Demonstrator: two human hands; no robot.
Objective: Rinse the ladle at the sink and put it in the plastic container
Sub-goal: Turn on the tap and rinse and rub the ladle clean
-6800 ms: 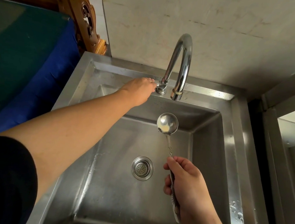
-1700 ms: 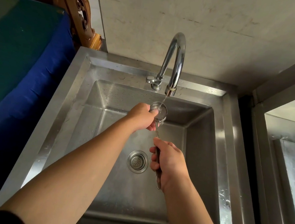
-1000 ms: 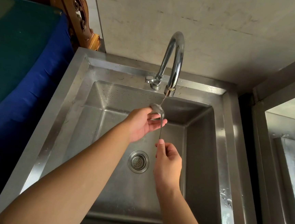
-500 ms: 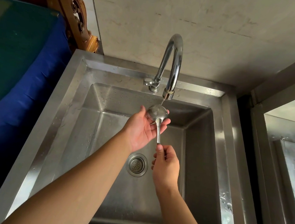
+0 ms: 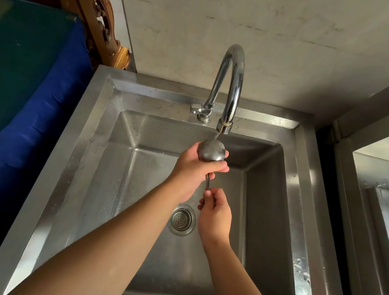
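Left hand (image 5: 195, 168) cupped around ladle (image 5: 211, 150) bowl under faucet (image 5: 228, 86) spout, right hand (image 5: 214, 216) pinching its handle mid-basin, well apart from sink (image 5: 301, 203) walls.

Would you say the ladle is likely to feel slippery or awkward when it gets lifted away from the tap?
Probably slippery: the ladle is smooth metal, with water from the tap running over its bowl. Its thin handle, pinched by the right hand, offers little grip, so it may twist. It looks rigid; the left hand cups the bowl without any visible bending.
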